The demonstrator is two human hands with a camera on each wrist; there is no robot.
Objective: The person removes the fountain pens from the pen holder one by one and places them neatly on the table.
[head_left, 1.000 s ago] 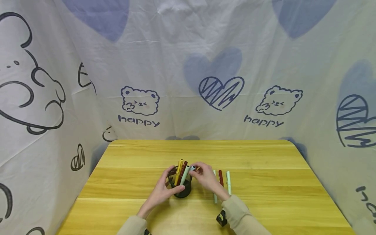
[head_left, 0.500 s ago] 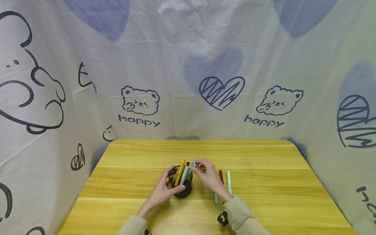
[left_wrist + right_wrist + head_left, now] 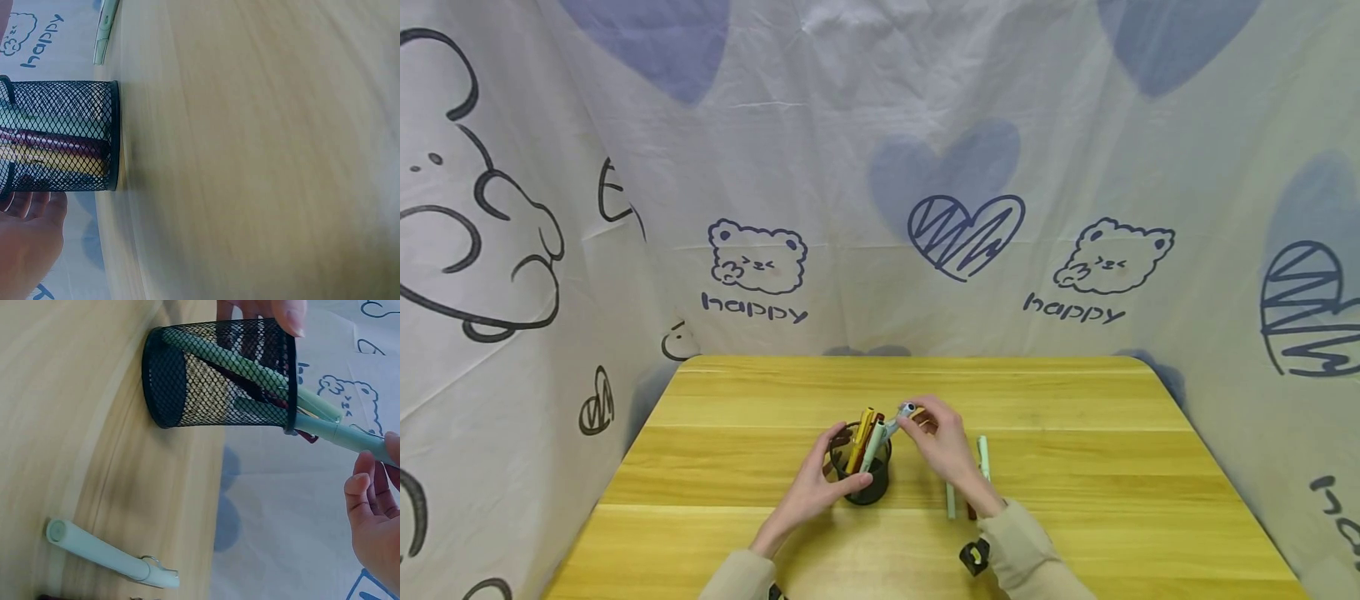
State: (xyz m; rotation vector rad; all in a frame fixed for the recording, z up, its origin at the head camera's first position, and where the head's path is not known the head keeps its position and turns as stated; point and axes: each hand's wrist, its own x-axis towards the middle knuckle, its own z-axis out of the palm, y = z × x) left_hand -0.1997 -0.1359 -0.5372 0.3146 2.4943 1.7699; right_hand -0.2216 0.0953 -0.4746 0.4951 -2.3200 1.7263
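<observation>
We see our right hand pinching a light blue-green pen, its lower end inside a black mesh pen holder. Our left hand grips the holder near its rim. A pale green pen leans inside, beside something dark red. On the wood-grain tabletop, near the holder, lies a pale mint capped pen; behind hangs a white cloth with blue line drawings.

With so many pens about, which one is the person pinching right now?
The pale blue pen, the only one between the right hand's fingers; it slants out of the black mesh cup, lower end inside.
</observation>
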